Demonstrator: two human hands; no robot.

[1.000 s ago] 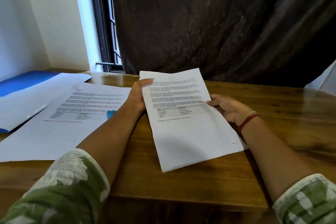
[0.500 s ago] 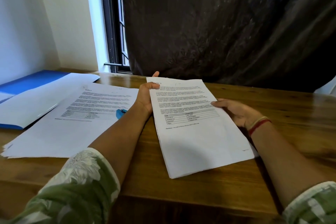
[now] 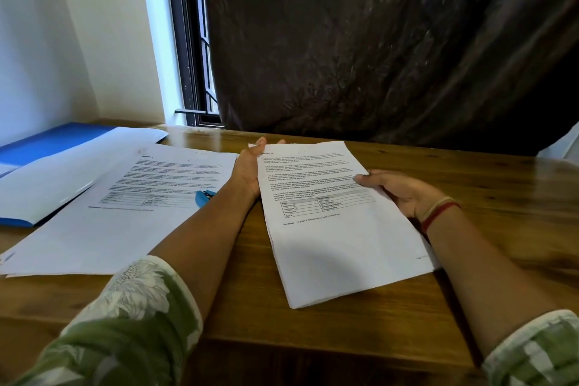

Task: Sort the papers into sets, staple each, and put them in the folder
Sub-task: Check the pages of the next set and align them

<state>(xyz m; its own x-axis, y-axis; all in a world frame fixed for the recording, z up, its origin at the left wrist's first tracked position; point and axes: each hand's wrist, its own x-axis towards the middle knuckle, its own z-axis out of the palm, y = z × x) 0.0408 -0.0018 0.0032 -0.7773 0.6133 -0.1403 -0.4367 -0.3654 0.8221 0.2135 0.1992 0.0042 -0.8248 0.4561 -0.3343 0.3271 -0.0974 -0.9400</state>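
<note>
A set of printed white papers (image 3: 338,238) lies slanted on the wooden table (image 3: 501,229) in front of me. My left hand (image 3: 250,166) lies flat against the set's upper left edge, fingers straight and pointing away. My right hand (image 3: 398,191) holds the right edge, thumb on top of the sheet and fingers beneath. To the left another stack of printed papers (image 3: 125,213) lies flat. A small blue stapler (image 3: 203,197) peeks out beside my left forearm, resting on that stack. The blue folder (image 3: 47,172) lies open at the far left with white sheets on it.
A dark curtain (image 3: 376,41) hangs behind the table. A barred window (image 3: 194,57) and a white wall stand at the back left. The table's front edge runs just under my sleeves.
My left hand has gone from gripping the top left corner to lying flat along the edge with straight fingers. The set has settled lower onto the table, and the view has shifted slightly.
</note>
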